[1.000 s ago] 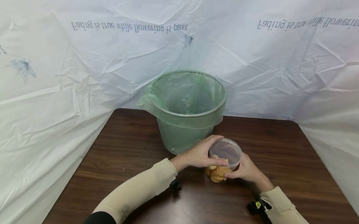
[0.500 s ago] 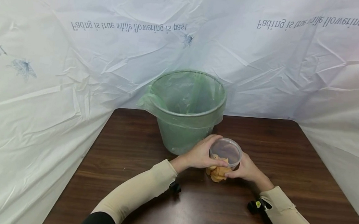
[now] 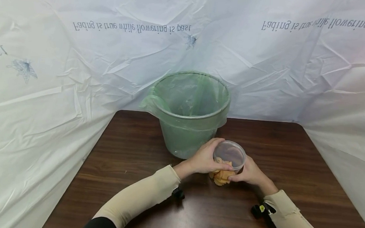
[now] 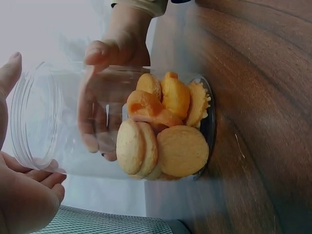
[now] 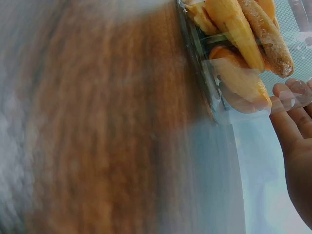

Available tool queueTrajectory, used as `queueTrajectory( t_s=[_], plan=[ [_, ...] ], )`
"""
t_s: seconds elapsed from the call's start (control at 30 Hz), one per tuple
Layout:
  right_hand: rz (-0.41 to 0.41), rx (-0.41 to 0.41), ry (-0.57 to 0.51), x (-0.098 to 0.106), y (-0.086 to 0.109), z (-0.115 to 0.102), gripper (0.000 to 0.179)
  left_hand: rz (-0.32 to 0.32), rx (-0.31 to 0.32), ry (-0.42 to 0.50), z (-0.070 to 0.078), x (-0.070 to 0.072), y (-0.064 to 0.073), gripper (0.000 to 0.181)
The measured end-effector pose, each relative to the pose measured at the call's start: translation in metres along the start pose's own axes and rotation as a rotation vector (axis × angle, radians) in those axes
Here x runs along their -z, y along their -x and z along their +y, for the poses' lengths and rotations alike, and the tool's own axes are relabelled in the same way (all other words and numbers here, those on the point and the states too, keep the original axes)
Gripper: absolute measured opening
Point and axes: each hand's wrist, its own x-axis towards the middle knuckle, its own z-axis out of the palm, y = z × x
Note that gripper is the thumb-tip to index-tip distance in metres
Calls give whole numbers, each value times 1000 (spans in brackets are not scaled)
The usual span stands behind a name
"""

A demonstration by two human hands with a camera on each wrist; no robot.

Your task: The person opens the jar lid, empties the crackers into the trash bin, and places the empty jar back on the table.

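Note:
A clear plastic jar [image 3: 230,151] stands tilted slightly in the head view, its open mouth facing up. Orange and tan cookies [image 4: 183,151] fill the lower part, seen through the wall in the left wrist view. My left hand [image 3: 203,159] grips the jar by its rim, thumb across the near side and fingers round the far side. Lower down, my right hand [image 3: 252,172] holds the jar from the right, its thumb on the front. The right wrist view catches the jar's dark base and several long cookies [image 5: 239,34] close up.
A mesh bin [image 3: 187,138] lined with a green plastic bag stands just behind the left hand. Dark wood makes up the table [image 3: 130,149]. White printed plastic sheeting [image 3: 111,54] hangs around its back and sides.
The left hand and forearm have shifted very slightly. The jar, the cookies and the right hand hold practically the same place.

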Motion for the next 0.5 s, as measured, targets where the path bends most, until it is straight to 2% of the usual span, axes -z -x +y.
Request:
queueTrajectory(
  t_s=[0.23,0.5],
  plan=[
    [-6,-11,-3,0,-1,-5,95,28,79,8,5,-6,4,100],
    [9,-11,10,0,0,1,92,78,128,32,12,-11,8,100]
  ],
)
